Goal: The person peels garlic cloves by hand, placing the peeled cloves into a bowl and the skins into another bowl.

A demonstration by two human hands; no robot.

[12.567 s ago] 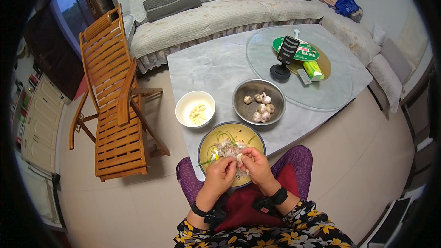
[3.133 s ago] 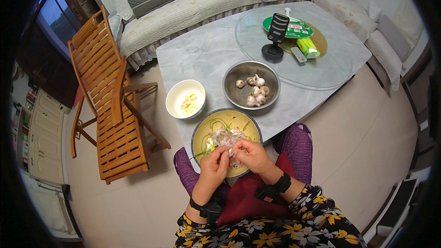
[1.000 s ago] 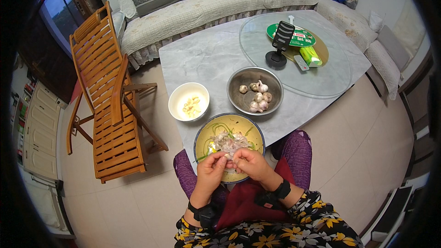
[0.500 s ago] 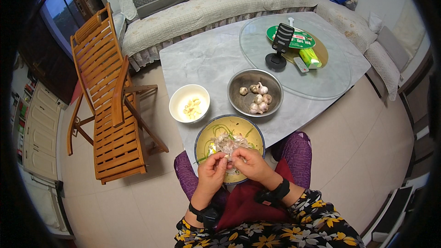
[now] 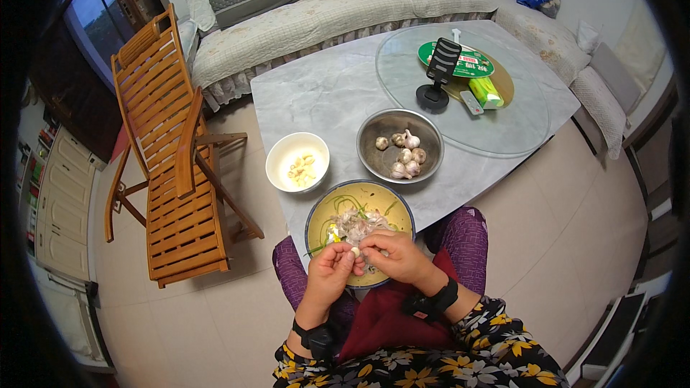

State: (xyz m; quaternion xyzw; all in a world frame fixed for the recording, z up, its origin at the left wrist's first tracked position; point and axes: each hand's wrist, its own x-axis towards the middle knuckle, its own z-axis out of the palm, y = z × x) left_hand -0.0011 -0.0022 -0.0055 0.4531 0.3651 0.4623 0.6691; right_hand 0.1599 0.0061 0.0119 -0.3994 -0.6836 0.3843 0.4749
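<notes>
Left hand [image 5: 332, 271] pinches a pale garlic clove [image 5: 356, 251] between thumb and fingertips. Right hand [image 5: 397, 259] close in at 2 o'clock of clove, thumb and fingertips drawn together; can't tell if they grip clove or a bit of skin. Clove sits above near half of yellow bowl [image 5: 359, 190], 6 o'clock of its middle. Papery skins [image 5: 353, 225] and green stalks in that bowl, blue rim, at near corner of grey table [image 5: 323, 100].

From yellow bowl: white bowl [image 5: 282, 154] at 11 o'clock, pale cloves [image 5: 302, 171] inside; steel bowl [image 5: 372, 162] at 1 o'clock, whole garlic bulbs [image 5: 412, 168] inside. Farther out at 1 o'clock, glass turntable [image 5: 503, 136] with black stand [image 5: 443, 57], remote [image 5: 471, 103]. Wooden chair [image 5: 183, 219] at 10 o'clock, sofa [image 5: 338, 18] at 12.
</notes>
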